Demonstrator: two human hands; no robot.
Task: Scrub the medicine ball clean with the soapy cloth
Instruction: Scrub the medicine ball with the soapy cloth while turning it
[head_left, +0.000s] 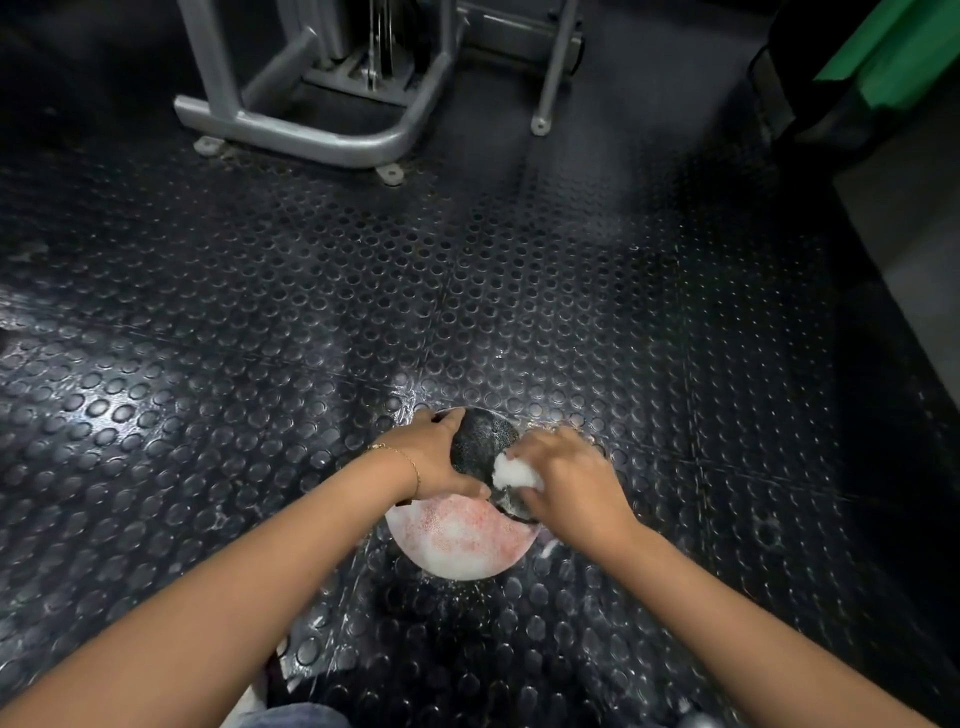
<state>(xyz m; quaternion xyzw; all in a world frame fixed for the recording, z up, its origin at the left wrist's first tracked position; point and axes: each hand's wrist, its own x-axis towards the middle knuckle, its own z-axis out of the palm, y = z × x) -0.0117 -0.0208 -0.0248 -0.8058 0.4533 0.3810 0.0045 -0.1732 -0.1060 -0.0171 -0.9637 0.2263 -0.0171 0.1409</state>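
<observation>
Black-pink medicine ball (460, 535) | left hand (434, 452) clasps its left flank | right hand (569, 483) clutches cloth (511, 470) atop it | advice: brace firmly, scrub small circles

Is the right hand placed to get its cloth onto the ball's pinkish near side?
Probably yes: the right hand grips the cloth on the medicine ball just above that pinkish area, and the left hand holds the ball higher up.

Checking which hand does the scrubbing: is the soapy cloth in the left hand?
No, the right hand grips the white cloth against the medicine ball, while the left hand holds the ball's side.
</observation>
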